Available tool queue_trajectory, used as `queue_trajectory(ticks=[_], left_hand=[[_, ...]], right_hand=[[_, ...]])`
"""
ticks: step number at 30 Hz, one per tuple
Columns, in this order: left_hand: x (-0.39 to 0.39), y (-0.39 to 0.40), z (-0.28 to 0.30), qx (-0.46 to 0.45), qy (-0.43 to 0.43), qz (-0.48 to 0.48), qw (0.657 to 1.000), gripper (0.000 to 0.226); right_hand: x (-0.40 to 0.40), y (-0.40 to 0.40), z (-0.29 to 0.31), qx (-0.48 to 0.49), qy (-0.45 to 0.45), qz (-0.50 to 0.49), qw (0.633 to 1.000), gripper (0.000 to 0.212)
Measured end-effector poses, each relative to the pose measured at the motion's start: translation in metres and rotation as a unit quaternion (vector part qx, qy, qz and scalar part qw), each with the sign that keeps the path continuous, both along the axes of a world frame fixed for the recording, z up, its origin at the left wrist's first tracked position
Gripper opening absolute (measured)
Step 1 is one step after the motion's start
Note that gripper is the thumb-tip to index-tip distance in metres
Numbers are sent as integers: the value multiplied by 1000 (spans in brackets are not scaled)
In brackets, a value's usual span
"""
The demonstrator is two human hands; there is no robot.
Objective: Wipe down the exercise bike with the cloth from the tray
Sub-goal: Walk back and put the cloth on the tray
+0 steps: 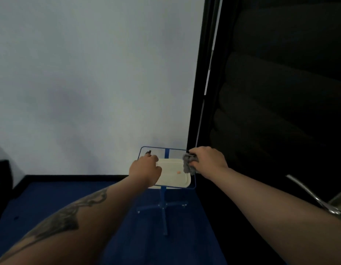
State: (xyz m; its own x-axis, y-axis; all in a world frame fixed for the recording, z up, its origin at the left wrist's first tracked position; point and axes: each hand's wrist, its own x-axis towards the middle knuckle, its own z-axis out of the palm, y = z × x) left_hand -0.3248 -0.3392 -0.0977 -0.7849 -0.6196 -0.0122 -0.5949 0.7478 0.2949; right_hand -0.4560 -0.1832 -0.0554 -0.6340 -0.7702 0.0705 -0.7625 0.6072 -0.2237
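A cream tray (pixel 173 180) lies on a blue wire-frame stand (pixel 163 205) near the wall. My right hand (pixel 208 158) is closed on a grey cloth (pixel 188 164), which hangs over the tray's right edge. My left hand (pixel 144 170) rests on the tray's left edge, fingers curled around the rim. A small orange object (pixel 178 172) lies inside the tray. The exercise bike is out of view, apart perhaps from a chrome bar (pixel 311 196) at the right edge.
A pale wall (pixel 89 83) stands straight ahead, with a dark blue floor (pixel 51 197) below it. A tall black panel with dark padding (pixel 270 92) fills the right side. A small dark clip (pixel 148 152) sits on the stand's far-left corner.
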Motion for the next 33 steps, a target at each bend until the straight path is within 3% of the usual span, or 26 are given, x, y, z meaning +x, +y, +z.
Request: queue_trajectory(ticks=[7,16,19,30,33], left_hand=[[-69,-72,-58,45,-25,-17,999,42],[-114,-175,-162,136,-121,-3,983,42],[-112,-196,-192,160,-138,14,977,43],[-106,-218,-275,230,-179,30,956,40],[-102,-216,-274,228,-182,30,956,40]], right_hand=[[-63,-81,-63,36,-44,-14,998,26],[-134,-200,-173,118,-137,-3,983,23],[-143,-214,-213,141,-167,6,976,15],[-158,-249,-325,168,-212,-31,962,26],[-147,-244,-329,246,-224,-12,943,35]])
